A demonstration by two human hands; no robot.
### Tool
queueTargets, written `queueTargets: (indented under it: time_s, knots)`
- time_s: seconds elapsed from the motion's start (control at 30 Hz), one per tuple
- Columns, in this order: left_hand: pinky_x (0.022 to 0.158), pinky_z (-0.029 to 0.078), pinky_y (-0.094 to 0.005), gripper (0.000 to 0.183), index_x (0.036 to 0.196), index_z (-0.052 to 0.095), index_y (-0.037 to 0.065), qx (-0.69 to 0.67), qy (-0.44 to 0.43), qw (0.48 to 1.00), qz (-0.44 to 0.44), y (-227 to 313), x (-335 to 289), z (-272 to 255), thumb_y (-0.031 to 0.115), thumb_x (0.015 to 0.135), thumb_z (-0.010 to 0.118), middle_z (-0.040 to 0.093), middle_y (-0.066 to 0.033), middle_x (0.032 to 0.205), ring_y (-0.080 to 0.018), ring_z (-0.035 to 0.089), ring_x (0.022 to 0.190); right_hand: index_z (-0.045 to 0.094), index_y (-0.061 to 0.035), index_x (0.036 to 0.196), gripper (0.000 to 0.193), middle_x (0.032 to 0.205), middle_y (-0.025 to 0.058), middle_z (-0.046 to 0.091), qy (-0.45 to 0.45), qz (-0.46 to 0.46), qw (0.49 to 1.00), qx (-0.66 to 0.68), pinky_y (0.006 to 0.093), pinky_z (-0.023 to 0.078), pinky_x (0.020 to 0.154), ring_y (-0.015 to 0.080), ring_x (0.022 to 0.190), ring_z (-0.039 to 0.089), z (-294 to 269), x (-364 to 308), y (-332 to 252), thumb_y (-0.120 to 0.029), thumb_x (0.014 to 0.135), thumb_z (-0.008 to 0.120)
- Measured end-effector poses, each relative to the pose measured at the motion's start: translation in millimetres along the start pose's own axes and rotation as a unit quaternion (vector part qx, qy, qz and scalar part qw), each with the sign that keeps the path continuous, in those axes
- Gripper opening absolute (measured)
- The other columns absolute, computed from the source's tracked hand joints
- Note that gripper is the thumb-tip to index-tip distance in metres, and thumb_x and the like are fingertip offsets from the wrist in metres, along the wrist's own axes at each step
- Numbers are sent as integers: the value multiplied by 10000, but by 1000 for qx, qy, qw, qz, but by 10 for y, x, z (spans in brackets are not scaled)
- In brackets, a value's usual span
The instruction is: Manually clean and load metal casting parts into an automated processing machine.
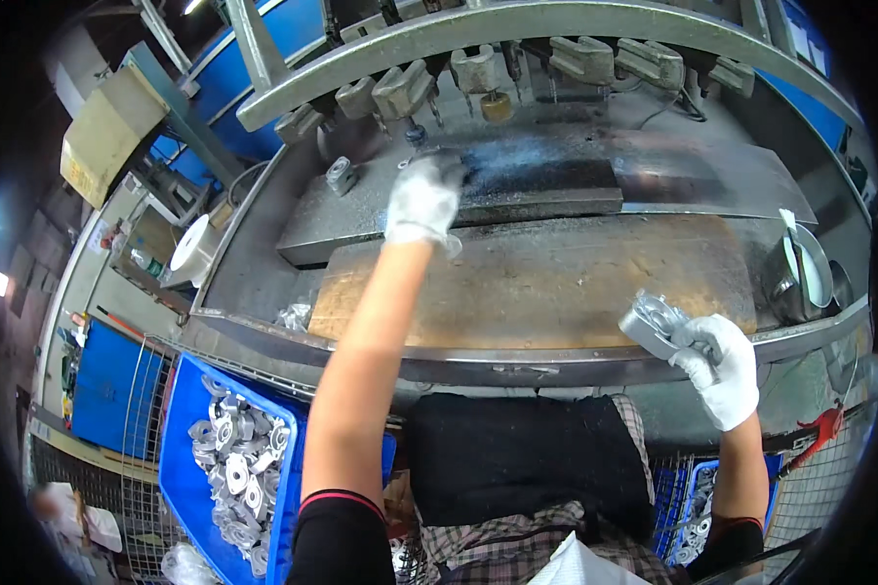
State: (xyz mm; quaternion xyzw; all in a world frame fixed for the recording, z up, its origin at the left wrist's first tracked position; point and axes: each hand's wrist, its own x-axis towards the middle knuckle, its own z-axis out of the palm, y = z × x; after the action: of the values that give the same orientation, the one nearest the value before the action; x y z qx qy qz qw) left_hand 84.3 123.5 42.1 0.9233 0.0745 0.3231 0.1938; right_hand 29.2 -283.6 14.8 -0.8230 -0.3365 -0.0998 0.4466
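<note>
My right hand (720,369), in a white glove, grips a silver cast metal part (654,325) over the front edge of the bench, at the right. Fingers and thumb close round its near end. My left hand (423,201), also gloved, reaches far forward over the dark metal plate (546,203), below the row of spindles. Motion smears its fingers, so whether they hold anything is unclear. To its left, a second silver metal part (340,176) stands on the plate. Just above the left hand hangs a spindle with a dark tip (416,134).
A row of clamp-like heads (475,70) hangs from a curved metal beam (556,23). Nearer lies a worn wooden board (546,278). A metal pot (802,278) with a brush stands at the right. Blue bins (285,497) of cast parts flank my lap.
</note>
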Motion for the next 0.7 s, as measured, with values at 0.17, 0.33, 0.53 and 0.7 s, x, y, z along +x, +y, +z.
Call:
queueTargets:
  time_s: [0.17, 0.33, 0.53, 0.7]
  knots:
    - [1042, 412, -312, 568, 1395, 419, -3, -501, -252, 826, -62, 1114, -1225, -186, 177, 903, 636, 506, -139, 1387, -201, 503, 1251, 640, -33, 885, 192, 813, 88, 632, 52, 24, 993, 103, 283, 477, 628, 190, 652, 571, 187, -132, -201, 9, 711, 709]
    - [1147, 240, -394, 977, 1532, 38, 86, -749, -186, 629, -95, 1516, -2256, -12, 239, 857, 729, 300, -131, 1481, -257, 300, 1383, 641, -69, 895, 178, 785, 91, 637, 29, -62, 996, 58, 329, 475, 621, 237, 660, 589, 486, -317, -521, -33, 740, 721]
    - [1133, 266, -389, 806, 1530, 132, 119, -752, -109, 613, -219, 1525, -2784, 263, 189, 918, 654, 342, -103, 1457, -235, 334, 1358, 653, -59, 913, 156, 820, 104, 652, -18, 52, 994, 97, 342, 497, 663, 248, 704, 628, 727, -773, -460, -72, 772, 721]
    - [1102, 332, -448, 682, 1477, 300, 113, -827, -149, 441, -315, 1219, -3128, 362, 257, 911, 652, 457, -112, 1384, -273, 454, 1282, 648, -26, 1055, 217, 1044, 75, 672, 84, 136, 986, 42, 299, 486, 866, 162, 946, 625, 92, -855, -313, -56, 841, 672]
